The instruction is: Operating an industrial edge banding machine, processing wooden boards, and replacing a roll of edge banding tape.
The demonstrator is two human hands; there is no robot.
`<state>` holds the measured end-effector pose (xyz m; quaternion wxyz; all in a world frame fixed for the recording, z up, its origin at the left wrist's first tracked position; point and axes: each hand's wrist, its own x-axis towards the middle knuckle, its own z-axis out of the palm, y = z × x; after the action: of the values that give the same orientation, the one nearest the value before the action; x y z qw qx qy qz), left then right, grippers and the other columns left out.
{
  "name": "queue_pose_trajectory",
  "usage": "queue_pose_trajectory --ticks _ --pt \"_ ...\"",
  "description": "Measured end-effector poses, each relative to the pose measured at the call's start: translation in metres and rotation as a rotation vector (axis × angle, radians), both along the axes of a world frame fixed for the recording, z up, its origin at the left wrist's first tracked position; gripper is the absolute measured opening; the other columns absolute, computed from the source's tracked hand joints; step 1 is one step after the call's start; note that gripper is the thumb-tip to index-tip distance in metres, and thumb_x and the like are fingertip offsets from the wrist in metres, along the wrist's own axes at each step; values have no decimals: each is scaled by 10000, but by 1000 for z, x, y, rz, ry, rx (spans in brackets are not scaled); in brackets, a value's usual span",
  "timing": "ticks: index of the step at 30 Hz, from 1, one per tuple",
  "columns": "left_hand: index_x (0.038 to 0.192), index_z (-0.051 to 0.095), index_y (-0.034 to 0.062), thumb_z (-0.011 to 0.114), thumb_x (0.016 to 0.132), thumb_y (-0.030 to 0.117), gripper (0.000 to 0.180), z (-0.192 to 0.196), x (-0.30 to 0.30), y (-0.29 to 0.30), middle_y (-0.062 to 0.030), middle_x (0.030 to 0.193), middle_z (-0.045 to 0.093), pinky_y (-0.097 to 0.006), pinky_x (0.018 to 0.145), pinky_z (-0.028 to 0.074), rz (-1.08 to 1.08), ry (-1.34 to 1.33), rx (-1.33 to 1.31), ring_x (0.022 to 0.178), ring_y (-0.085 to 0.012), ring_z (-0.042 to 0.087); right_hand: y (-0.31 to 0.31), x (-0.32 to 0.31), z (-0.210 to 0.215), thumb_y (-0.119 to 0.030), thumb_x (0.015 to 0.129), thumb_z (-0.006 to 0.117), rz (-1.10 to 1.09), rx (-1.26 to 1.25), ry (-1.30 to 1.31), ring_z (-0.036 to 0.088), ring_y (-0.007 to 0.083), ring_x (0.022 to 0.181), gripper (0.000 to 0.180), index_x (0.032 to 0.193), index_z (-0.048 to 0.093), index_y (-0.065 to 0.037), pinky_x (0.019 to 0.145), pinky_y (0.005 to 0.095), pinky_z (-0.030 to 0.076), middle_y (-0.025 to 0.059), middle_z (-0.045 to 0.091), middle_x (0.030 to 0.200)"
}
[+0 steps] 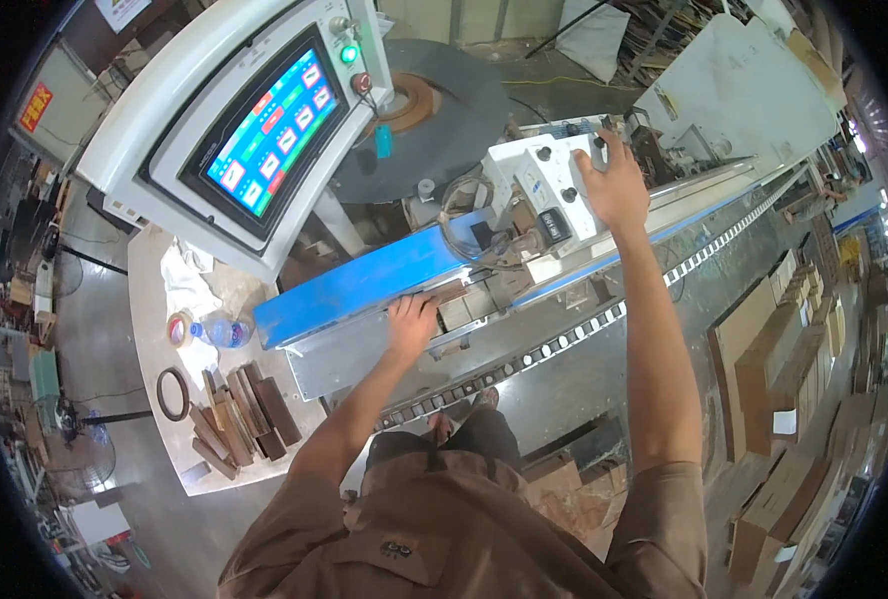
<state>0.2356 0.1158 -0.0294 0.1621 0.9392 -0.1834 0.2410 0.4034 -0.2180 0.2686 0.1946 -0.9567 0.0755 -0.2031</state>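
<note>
My left hand [412,319] lies at the near side of the machine's long blue cover [374,280], its fingers stretched over the metal bed. Just beyond its fingertips is a small brown strip [450,293], which looks like wood; whether the fingers touch it I cannot tell. Farther right, my right hand [619,188] rests on a white control box [529,170] with black knobs. Its thumb and fingers are spread apart, close to a black knob [598,143] at the far edge. A small black display [553,225] sits on the box's near side.
At the upper left stands a white console with a lit touchscreen [274,130]. A table [154,299] at left bears wooden pieces [254,404], a plastic bottle [222,332] and tape rolls. A roller track [564,342] runs along the machine's near side. Cardboard boxes [764,389] stand right.
</note>
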Motion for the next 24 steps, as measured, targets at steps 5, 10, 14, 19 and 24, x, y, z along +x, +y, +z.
queue_pose_trajectory --ticks 5,10,14,19,24 --pt "1225 747 164 692 883 120 349 3 -11 10 0 1250 671 -448 989 416 -17 -34 8 1108 -245 598 -4 -2 5 -602 927 638 -13 7 -2 621 416 1267 695 1487 566 -197 1018 539 517 167 649 1382" --pt "1238 757 175 675 864 80 394 6 -8 30 13 1327 676 -447 997 421 -55 10 31 1118 -238 599 7 -1 10 -604 923 636 -24 27 34 616 406 1289 699 1486 566 -195 1050 530 506 160 645 1405" --pt "1245 749 174 644 863 85 406 9 -9 30 19 1332 686 -449 983 445 -81 70 85 1113 -232 617 6 -2 8 -594 933 630 -21 15 4 615 409 1291 703 1490 560 -171 1059 519 506 167 648 1403" --pt "1338 725 179 700 790 44 565 12 -2 20 22 1363 677 -461 979 439 -105 49 83 1081 -251 590 -7 -7 9 -509 898 683 -5 34 -135 643 413 1251 663 1418 616 -103 1042 517 524 205 662 1368" --pt "1385 698 149 717 777 61 614 3 -8 32 -16 1384 663 -501 997 440 -97 105 155 1112 -294 587 7 -9 13 -469 915 665 -9 94 -49 649 387 1214 636 1425 597 -94 1034 516 525 202 674 1298"
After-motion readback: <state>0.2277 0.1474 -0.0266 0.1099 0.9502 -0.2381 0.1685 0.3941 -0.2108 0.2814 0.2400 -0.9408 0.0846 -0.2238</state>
